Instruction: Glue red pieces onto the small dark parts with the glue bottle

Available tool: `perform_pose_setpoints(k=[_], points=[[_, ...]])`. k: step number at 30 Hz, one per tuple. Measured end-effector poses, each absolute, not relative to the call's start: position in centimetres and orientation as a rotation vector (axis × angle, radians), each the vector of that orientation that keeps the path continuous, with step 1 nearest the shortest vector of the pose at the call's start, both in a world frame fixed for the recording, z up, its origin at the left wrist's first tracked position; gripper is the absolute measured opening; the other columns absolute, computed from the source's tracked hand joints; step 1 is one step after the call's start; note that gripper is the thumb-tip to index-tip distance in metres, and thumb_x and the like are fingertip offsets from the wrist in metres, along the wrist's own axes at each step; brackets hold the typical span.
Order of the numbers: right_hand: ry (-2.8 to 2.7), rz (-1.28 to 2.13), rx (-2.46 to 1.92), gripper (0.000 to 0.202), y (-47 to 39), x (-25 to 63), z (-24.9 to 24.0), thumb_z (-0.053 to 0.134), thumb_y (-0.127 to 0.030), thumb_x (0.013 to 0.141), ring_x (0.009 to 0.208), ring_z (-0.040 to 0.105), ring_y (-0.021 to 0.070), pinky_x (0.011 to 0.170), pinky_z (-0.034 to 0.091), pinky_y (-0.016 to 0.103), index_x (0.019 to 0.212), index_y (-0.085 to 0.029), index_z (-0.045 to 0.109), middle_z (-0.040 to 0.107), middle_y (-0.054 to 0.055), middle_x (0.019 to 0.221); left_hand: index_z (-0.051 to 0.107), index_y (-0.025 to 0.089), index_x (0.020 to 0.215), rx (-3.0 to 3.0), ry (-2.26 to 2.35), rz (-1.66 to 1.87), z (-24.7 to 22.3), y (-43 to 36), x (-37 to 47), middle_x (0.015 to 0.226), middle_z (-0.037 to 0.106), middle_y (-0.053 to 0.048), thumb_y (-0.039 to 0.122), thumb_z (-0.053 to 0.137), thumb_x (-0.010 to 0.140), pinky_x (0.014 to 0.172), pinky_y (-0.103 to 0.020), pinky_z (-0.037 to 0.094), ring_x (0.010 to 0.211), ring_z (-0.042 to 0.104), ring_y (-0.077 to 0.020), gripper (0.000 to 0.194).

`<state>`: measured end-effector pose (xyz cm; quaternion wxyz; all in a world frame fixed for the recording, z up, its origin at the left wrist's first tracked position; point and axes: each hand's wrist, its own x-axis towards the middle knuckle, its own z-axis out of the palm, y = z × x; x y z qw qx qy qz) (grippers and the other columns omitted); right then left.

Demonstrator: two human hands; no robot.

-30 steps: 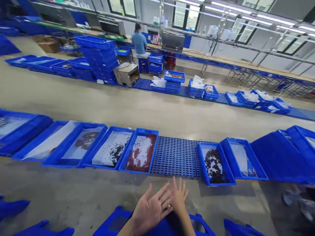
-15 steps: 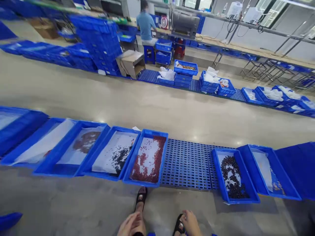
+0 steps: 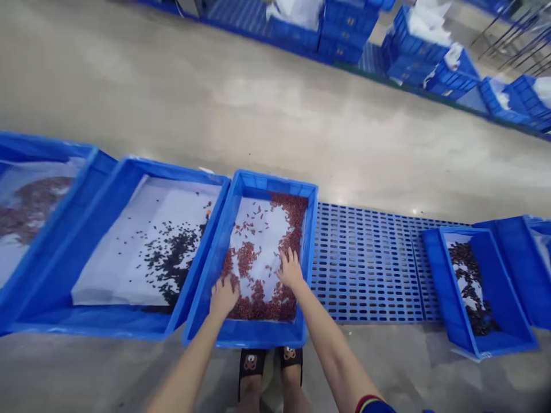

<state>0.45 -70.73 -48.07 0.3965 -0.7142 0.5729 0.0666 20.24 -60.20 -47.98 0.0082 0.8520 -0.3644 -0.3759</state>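
Observation:
In the head view, both my hands reach down into a blue crate [image 3: 314,229] lined with white sheet. Small dark-red pieces [image 3: 262,304] lie in it, thickest along the right side and the near end. My left hand [image 3: 224,295] is over the left side of the crate, fingers apart, by the red pieces. My right hand [image 3: 290,269] is over the right side with fingers spread, close to the band of red pieces. Neither hand shows anything gripped. Whether the fingertips touch the pieces I cannot tell.
To the left stands a crate of black pieces [image 3: 174,258], then one of brownish pieces [image 3: 38,206]. A slotted blue pallet [image 3: 365,264] lies to the right, with a crate of dark pieces [image 3: 471,287] beyond. Stacked crates [image 3: 344,28] line the far side.
The view has tilted down and come closer to the crate of red pieces. Both hands have moved from low over the feet, outside the crate, forward into it, fingers spreading.

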Motion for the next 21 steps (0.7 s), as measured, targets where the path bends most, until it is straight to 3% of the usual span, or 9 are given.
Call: perform_pose_setpoints(k=[2,5,8,12,15,18,21], points=[[1.471,0.176,-1.798,0.08,-72.0,0.7,-51.9,0.069,-0.018,0.073,0.147,0.016,0.0369,0.115,0.023,0.051,0.147,-0.015,0.036,0.019,0.018,0.16,0.049,0.016,0.134,2.683,-1.204,-1.158,-50.8,-59.9,20.9,0.145,0.043,-0.019,0.027,0.045,0.085,0.108,-0.055,0.032,0.138,0.034,-0.0361,0.05],[1.505,0.185,-1.764,0.068,-70.4,0.4,-54.7,0.061,-0.021,0.081,0.147,0.016,0.0343,0.116,0.021,0.052,0.145,-0.016,0.039,0.02,0.015,0.16,0.05,0.012,0.133,2.737,-1.214,-1.209,-53.1,-58.5,20.8,0.139,0.045,-0.024,0.031,0.044,0.087,0.103,-0.056,0.036,0.131,0.041,-0.0395,0.05],[1.535,0.183,-1.718,0.053,-65.7,-0.3,-54.0,0.053,-0.024,0.087,0.146,0.02,0.033,0.117,0.022,0.049,0.139,-0.012,0.047,0.031,0.017,0.155,0.056,0.008,0.126,2.767,-1.187,-1.284,-53.1,-56.5,19.1,0.124,0.055,-0.025,0.031,0.042,0.088,0.099,-0.05,0.041,0.119,0.052,-0.0365,0.046],[1.521,0.178,-1.638,0.043,-59.7,-1.0,-51.3,0.054,-0.021,0.086,0.139,0.036,0.0309,0.113,0.033,0.046,0.128,-0.015,0.059,0.049,0.016,0.142,0.068,0.014,0.103,2.744,-1.16,-1.398,-51.4,-54.7,16.0,0.104,0.066,-0.015,0.025,0.049,0.084,0.096,-0.04,0.045,0.105,0.061,-0.0289,0.028],[1.553,0.139,-1.559,0.041,-57.7,-1.4,-50.5,0.05,-0.02,0.087,0.136,0.041,0.0276,0.112,0.035,0.045,0.127,-0.021,0.06,0.053,0.011,0.138,0.063,0.014,0.115,2.848,-1.043,-1.319,-50.6,-54.4,15.4,0.118,0.061,-0.02,0.027,0.047,0.087,0.099,-0.045,0.042,0.117,0.054,-0.0331,0.035],[1.692,0.114,-1.421,0.048,-57.1,-1.5,-51.3,0.048,-0.022,0.088,0.139,0.035,0.0315,0.113,0.033,0.048,0.136,-0.017,0.051,0.041,0.016,0.145,0.052,0.009,0.13,3.011,-0.796,-1.234,-51.0,-54.6,16.5,0.128,0.052,-0.028,0.033,0.042,0.091,0.094,-0.055,0.043,0.123,0.049,-0.041,0.047],[1.825,0.143,-1.222,0.047,-56.2,-0.8,-52.9,0.047,-0.028,0.09,0.132,0.043,0.0363,0.107,0.039,0.052,0.134,-0.014,0.051,0.044,0.021,0.139,0.054,0.012,0.127,3.055,-0.575,-1.291,-52.3,-54.7,17.4,0.122,0.058,-0.022,0.037,0.048,0.092,0.091,-0.052,0.047,0.117,0.055,-0.0357,0.044]])
